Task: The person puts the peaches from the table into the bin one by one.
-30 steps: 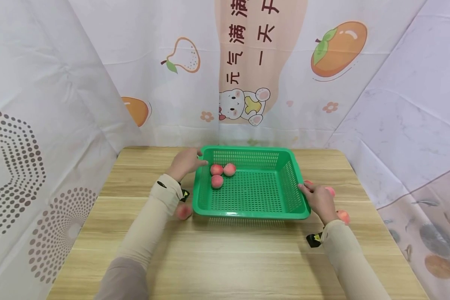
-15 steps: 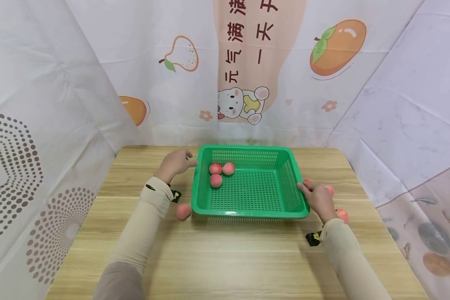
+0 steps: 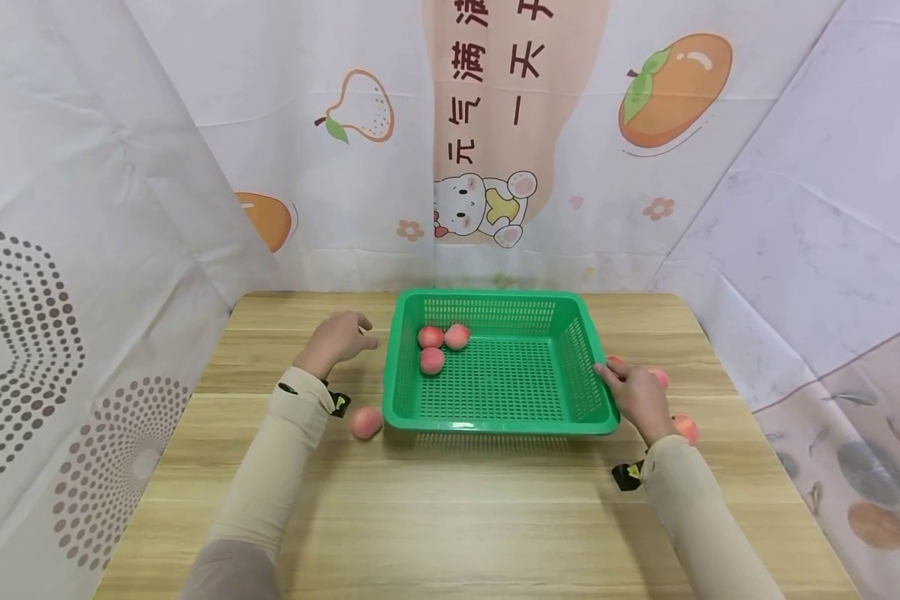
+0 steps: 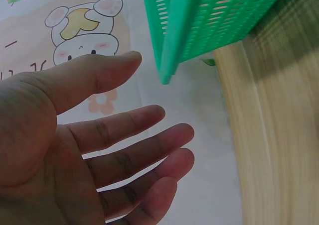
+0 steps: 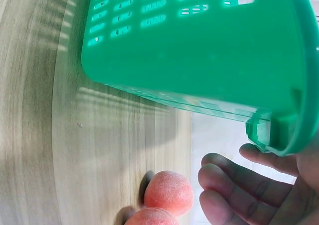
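Note:
A green plastic basket (image 3: 495, 427) stands on the wooden table, with three peaches (image 3: 432, 361) in its left part. My left hand (image 3: 339, 342) hovers left of the basket, apart from its rim; in the left wrist view its fingers (image 4: 134, 158) are spread and hold nothing. At the basket's right side my right hand (image 3: 637, 398) grips the rim. The right wrist view shows a finger under that rim (image 5: 299, 130), the others loosely bent; the thumb is hidden there. One peach (image 3: 366, 422) lies outside, by the basket's front left corner.
To the right of the basket, more peaches (image 3: 685, 428) lie on the table (image 3: 457, 533), partly hidden by the right hand. Two of them (image 5: 168, 192) show in the right wrist view. A printed curtain (image 3: 330, 208) hangs behind the table's far edge.
My left hand has let go of the basket's left rim and drawn away to the left and slightly nearer. The right hand keeps its place at the right rim.

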